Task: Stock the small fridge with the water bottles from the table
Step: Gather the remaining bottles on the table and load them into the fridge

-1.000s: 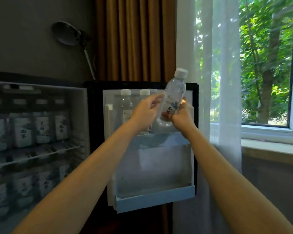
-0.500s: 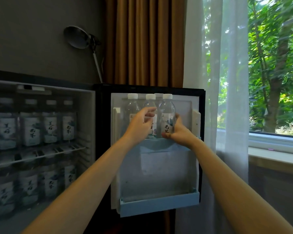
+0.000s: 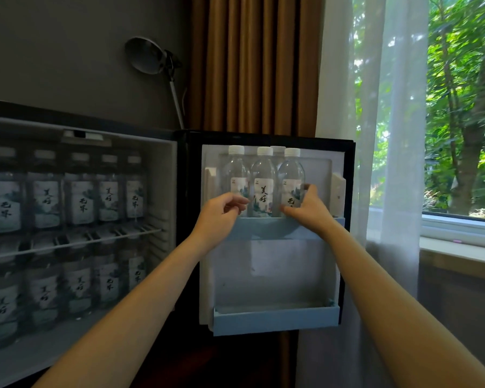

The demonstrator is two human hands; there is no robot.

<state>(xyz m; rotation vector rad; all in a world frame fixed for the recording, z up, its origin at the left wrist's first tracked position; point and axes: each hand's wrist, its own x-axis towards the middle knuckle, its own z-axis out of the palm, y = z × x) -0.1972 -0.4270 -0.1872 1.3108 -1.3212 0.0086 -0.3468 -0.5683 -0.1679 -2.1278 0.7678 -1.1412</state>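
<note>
The small fridge (image 3: 165,152) stands open with its door swung to the right. Several clear water bottles with white caps stand upright in the upper door shelf (image 3: 266,229). My right hand (image 3: 308,211) grips the lower part of the rightmost bottle (image 3: 291,177), thumb on its right side. My left hand (image 3: 221,212) hovers in front of the leftmost door bottle (image 3: 235,175) with loosely curled fingers and holds nothing. Rows of the same bottles (image 3: 79,197) fill both wire shelves inside the fridge.
The lower door shelf (image 3: 275,320) holds nothing. A round lamp (image 3: 146,56) on a thin stem stands behind the fridge. Brown curtains (image 3: 252,65) and a sheer white curtain (image 3: 389,135) hang behind the door. A window sill (image 3: 459,249) lies to the right.
The bottle held up in both hands came down into the upper door shelf at the right end. My left hand then drew back from the middle bottle.
</note>
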